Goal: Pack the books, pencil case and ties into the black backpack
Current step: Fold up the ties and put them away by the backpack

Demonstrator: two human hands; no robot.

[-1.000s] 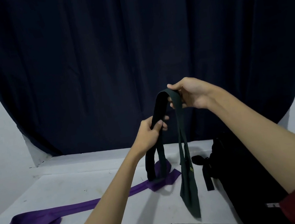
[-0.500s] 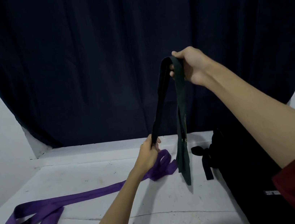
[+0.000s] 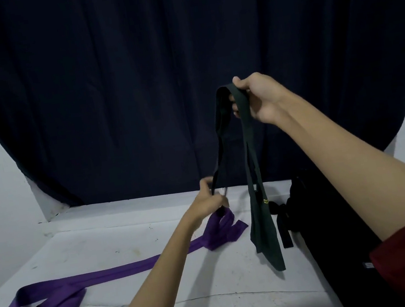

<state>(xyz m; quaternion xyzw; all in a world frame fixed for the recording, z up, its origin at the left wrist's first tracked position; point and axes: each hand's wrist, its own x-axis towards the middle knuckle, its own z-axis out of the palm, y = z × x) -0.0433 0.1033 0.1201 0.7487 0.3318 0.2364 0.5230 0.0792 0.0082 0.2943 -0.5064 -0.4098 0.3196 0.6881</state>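
The dark green tie hangs in the air above the worktop, draped over the raised right hand, whose fingers curl round the fold at its top. Its broad end dangles down close to the worktop, a small yellow mark showing on it. The narrow tail runs down and left to the left hand, which pinches it low, just above the purple tie. That hand is somewhat blurred, so the exact fingers in the pinch cannot be made out.

The purple tie lies stretched across the worktop, one end looped at the left, the other bunched under the left hand. It looks untouched by the packing.

The black backpack lies at the right of the worktop, partly behind the right forearm, with a black strap trailing off it beside the green tie's broad end. Whether it is open cannot be told.

No books or pencil case show. They may already be inside, but that is a guess. Both ties are still out, so at least the tie part of the job remains: the green one appears to be being folded first.

A dark curtain hangs behind.
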